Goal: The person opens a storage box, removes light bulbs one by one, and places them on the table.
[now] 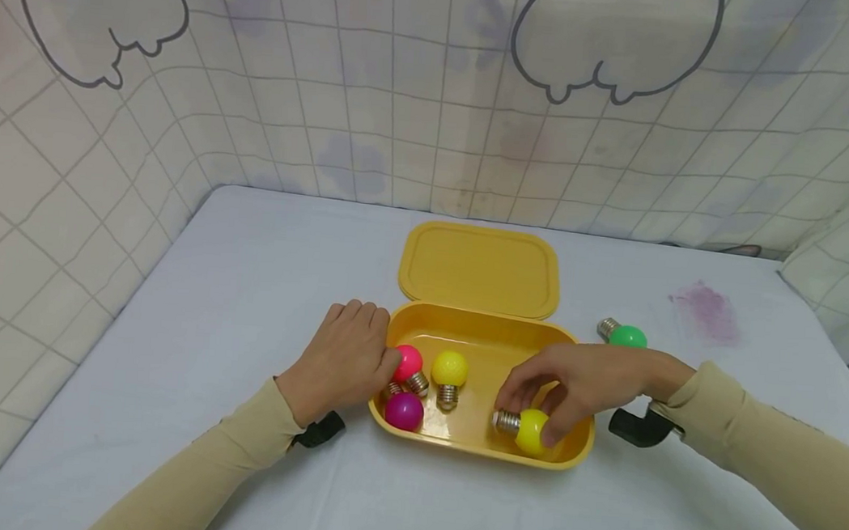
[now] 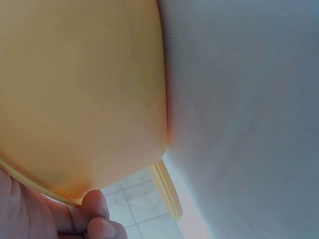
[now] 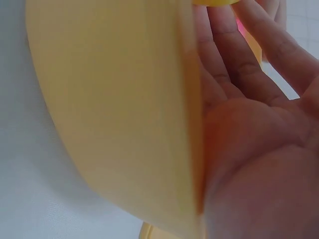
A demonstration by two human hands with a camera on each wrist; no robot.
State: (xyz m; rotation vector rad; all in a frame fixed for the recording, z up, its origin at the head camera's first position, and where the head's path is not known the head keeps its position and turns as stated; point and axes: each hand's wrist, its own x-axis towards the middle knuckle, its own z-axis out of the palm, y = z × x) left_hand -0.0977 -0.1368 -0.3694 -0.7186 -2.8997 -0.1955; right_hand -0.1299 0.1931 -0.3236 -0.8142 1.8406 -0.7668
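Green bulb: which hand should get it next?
Likely the right hand, after releasing its yellow bulb: the green bulb lies near that hand; the left hand, farther away, grips the box.

In the head view, the right hand (image 1: 585, 376) hides part of the box (image 1: 475, 446), its wrist covering the green bulb's (image 1: 626, 336) lower edge. The purple bulb's (image 1: 404, 412) base is partly hidden. The top edge crops the drawings (image 1: 616, 46). The right wrist view blurs the box's rim.
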